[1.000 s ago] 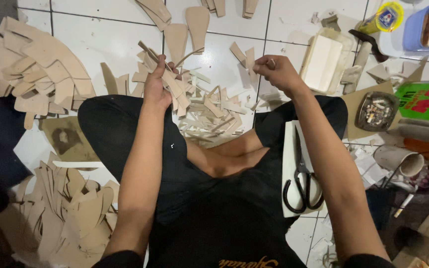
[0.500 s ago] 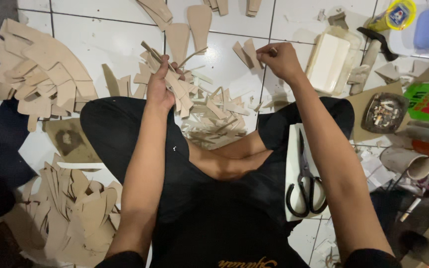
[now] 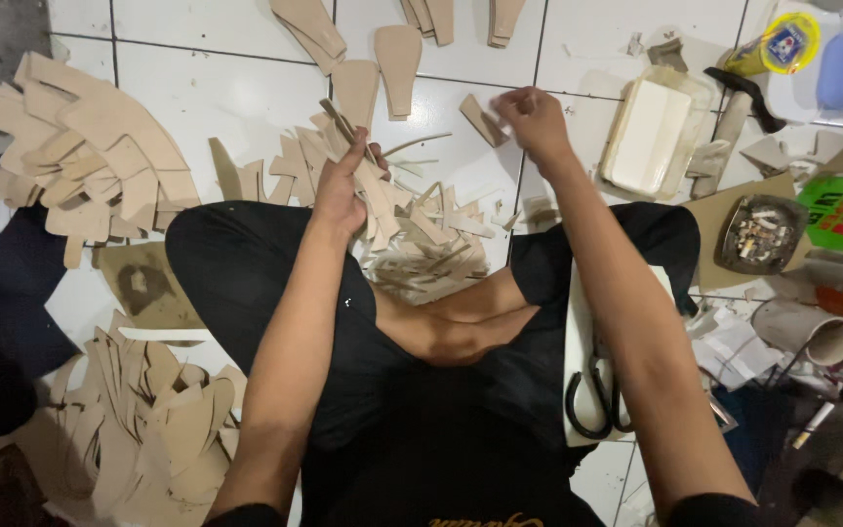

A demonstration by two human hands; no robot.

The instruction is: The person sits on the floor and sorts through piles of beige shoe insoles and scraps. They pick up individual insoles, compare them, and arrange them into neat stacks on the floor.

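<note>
Person seated cross-legged on tiled floor [image 3: 207,88]. Left hand [image 3: 339,190] above the left knee, gripping a bundle of cut pieces [image 3: 368,176]; right hand [image 3: 531,122] farther and to the right, touching a single piece [image 3: 483,120] lying on the floor. Scrap heap [image 3: 431,244] on the floor between the knees, just beyond the crossed shins. Large stack of cut shapes [image 3: 80,156] far left; another pile [image 3: 148,429] near left, beside the left thigh. Scissors [image 3: 597,395] lie on a flat board [image 3: 578,322] across the right thigh. Rectangular tray [image 3: 651,137] far right of the right hand; ashtray [image 3: 758,232] right of it, nearer. Roll of tape [image 3: 817,337] at right edge.
</note>
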